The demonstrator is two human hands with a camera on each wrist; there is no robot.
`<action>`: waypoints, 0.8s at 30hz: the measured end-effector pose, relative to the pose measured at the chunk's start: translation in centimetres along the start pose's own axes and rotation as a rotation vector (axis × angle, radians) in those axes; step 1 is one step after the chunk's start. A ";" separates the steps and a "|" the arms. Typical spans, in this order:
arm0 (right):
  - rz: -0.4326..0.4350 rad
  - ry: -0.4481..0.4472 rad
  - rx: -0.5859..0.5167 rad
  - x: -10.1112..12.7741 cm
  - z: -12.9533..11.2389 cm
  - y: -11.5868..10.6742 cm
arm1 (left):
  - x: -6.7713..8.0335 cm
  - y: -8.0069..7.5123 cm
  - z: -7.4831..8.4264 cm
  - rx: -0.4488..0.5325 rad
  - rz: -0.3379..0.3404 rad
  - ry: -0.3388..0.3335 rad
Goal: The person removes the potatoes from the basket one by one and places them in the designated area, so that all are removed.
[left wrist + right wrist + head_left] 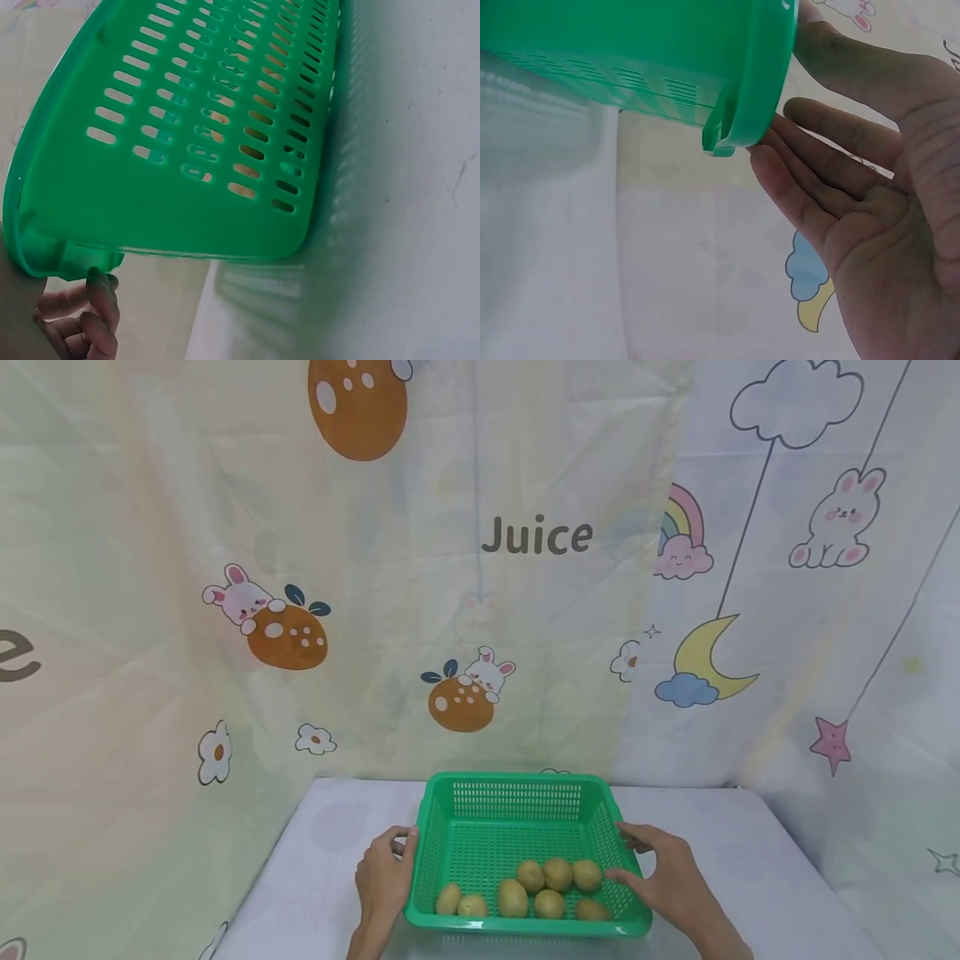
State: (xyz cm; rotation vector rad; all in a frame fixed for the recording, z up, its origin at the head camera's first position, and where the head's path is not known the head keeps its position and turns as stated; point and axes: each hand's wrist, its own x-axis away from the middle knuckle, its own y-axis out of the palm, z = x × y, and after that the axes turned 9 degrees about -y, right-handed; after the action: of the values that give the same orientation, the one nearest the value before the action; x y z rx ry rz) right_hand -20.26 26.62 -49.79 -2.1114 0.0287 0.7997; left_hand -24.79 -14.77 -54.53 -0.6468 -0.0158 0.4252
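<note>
A green plastic basket with slotted walls sits on the white-covered table. Several small yellow-brown potatoes lie inside it, most of them toward the near side and right. My left hand grips the basket's left rim, its thumb along the rim and its other fingers curled outside, by a small tab in the left wrist view. At the right rim, my right hand has its thumb over the edge. Its fingers are fairly straight, with the tips right at the rim from outside.
The table carries a pale cloth and shows on both sides of the basket. Behind it and at the sides hang printed curtains with rabbits, oranges, flowers and a moon.
</note>
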 end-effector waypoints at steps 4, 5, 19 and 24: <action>-0.035 0.033 -0.006 0.0 -0.1 0.0 | 0.0 0.1 -0.1 0.027 -0.012 0.005; -0.041 0.038 -0.007 0.0 -0.1 0.0 | 0.0 0.1 -0.1 0.034 -0.014 0.005; -0.107 0.090 -0.032 -0.1 -0.6 -0.2 | -0.2 0.3 -0.3 0.193 -0.084 -0.029; -0.143 0.106 -0.057 -0.2 -0.8 -0.4 | -0.1 0.3 -0.3 0.221 -0.081 -0.022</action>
State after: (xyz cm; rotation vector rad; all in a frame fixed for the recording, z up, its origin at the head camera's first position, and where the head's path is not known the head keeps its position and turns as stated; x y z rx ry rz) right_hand -19.91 26.27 -49.04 -2.1805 -0.0889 0.6095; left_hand -24.95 -14.77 -54.98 -0.4225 -0.0161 0.3500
